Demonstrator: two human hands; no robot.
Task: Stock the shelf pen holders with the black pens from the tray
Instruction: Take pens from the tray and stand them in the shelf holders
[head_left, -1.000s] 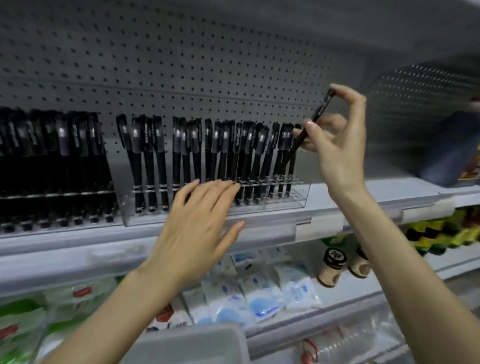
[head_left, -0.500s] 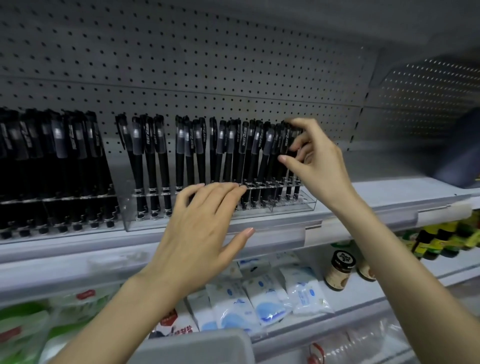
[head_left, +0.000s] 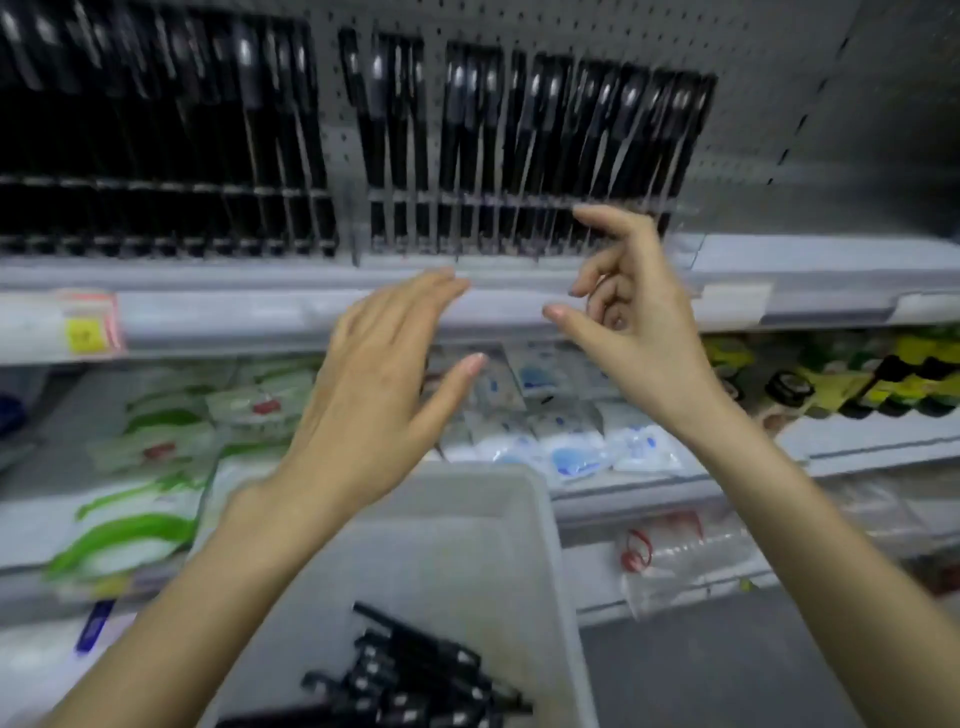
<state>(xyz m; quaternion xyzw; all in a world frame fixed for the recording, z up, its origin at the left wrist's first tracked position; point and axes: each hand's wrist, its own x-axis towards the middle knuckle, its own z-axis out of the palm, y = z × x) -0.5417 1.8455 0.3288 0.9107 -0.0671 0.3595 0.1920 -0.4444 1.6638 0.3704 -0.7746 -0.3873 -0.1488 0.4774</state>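
Right hand (head_left: 639, 312) is now off the pen holder (head_left: 519, 208), its pen left in a slot. Fingers loosely curled, empty. Left hand (head_left: 384, 374) flat, fingers together, thumb apart, below the holder. Remaining black pens (head_left: 415, 675) lie in the tray (head_left: 550, 519); likely reaching back for the next.

Dim, cool, even lighting, with shadows soft and faint. Small white glints along the clips of the racked black pens (head_left: 519, 130). Heavy vertical motion smear over those pens and the clear pen holder (head_left: 519, 202), far centre. Pegboard (head_left: 779, 78) holes stretched into short streaks. Sharper on the left hand (head_left: 374, 374) and right hand (head_left: 639, 332), evenly lit. Soft focus on the grey tray (head_left: 519, 519) and loose pens (head_left: 415, 675), near. Washed-out whites on the packets (head_left: 571, 447). Wide-angle bowing of the shelf edge (head_left: 234, 317) toward left and right borders.
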